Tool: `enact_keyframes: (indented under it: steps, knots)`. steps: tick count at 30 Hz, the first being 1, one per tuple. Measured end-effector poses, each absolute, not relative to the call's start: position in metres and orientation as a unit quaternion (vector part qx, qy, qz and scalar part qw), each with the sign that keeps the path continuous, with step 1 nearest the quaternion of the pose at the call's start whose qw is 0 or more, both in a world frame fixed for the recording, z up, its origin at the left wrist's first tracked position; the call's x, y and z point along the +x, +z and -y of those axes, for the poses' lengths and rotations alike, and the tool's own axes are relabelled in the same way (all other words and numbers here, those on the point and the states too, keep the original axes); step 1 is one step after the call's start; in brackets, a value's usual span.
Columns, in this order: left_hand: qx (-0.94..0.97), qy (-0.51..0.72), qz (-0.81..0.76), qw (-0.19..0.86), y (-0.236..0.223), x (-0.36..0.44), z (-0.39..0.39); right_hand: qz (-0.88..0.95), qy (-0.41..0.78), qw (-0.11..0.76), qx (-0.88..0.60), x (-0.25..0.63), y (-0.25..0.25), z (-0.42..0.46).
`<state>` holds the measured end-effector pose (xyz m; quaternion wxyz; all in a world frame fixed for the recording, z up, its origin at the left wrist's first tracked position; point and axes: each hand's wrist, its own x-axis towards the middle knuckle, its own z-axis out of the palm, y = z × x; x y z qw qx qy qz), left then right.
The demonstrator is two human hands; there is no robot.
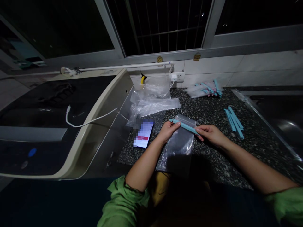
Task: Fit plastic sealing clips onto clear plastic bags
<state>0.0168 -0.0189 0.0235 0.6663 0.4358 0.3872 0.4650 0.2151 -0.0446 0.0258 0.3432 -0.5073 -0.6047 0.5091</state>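
Both of my hands hold one long light-blue plastic strip (187, 126), which looks like a bag-sealing clip, above the dark speckled counter. My left hand (168, 130) is closed on its left part, thumb on top. With thumb and fingers pinched, my right hand (209, 134) grips its right end. A clear plastic bag (177, 146) lies flat beneath the strip, its top edge showing beyond it; whether the strip is fastened on the bag I cannot tell. Several similar blue strips (233, 121) lie in a loose pile to the right of my right hand.
A phone with a lit screen (144, 135) lies left of my left hand. Behind it are crumpled clear bags (156, 104). A bag of blue and pink strips (205, 88) rests by the wall. A washing machine (101, 126) stands left; a sink (281, 116) lies right.
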Motion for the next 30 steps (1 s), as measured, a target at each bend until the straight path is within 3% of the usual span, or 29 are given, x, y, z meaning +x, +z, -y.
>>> enact_keyframes:
  steps: [11,17,22,30]
  knots:
    - [0.433,0.466,-0.417,0.649,0.018,0.020,0.018,0.624,0.482,0.322,-0.525,0.219,0.023,0.043]
    - [0.425,0.493,-0.433,0.624,0.014,0.025,0.017,0.734,0.168,0.366,-0.547,0.223,0.024,0.045]
    - [0.429,0.496,-0.427,0.622,0.012,0.029,0.016,0.792,-0.041,0.411,-0.449,0.220,0.021,0.048]
    - [0.435,0.476,-0.416,0.642,0.011,0.031,0.019,0.814,-0.175,0.357,-0.423,0.207,0.017,0.047]
